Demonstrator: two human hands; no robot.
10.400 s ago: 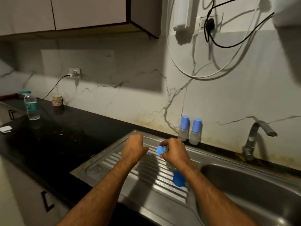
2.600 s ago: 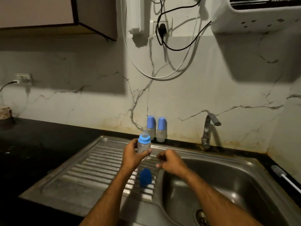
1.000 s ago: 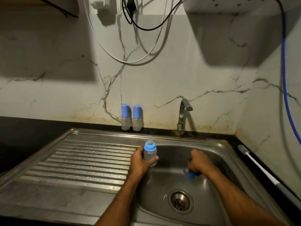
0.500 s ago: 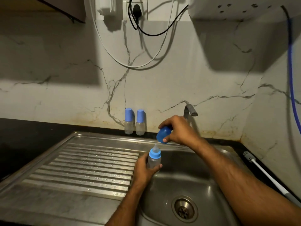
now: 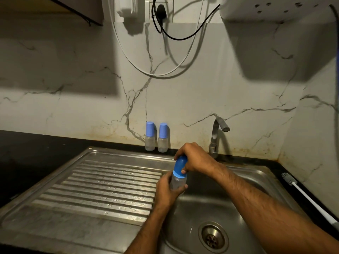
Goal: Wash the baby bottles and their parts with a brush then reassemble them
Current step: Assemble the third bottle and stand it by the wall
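My left hand (image 5: pixel 167 191) grips a small clear baby bottle (image 5: pixel 177 183) upright over the left edge of the sink basin (image 5: pixel 238 204). My right hand (image 5: pixel 194 159) holds the blue cap (image 5: pixel 180 165) from above, seated over the bottle's blue ring. Two more capped baby bottles (image 5: pixel 150 136) (image 5: pixel 162 138) stand side by side against the wall behind the sink. A white bottle brush (image 5: pixel 302 193) lies on the counter at the right of the basin.
The ribbed steel drainboard (image 5: pixel 102 189) lies to the left. A tap (image 5: pixel 216 138) stands behind the basin, and the drain (image 5: pixel 212 237) is at the bottom. Cables (image 5: pixel 165 52) hang on the marble wall above. Black counter (image 5: pixel 36 149) extends left.
My right hand has brought the blue cap down from above the bottle onto its top. Earlier that hand picked the cap up from inside the basin.
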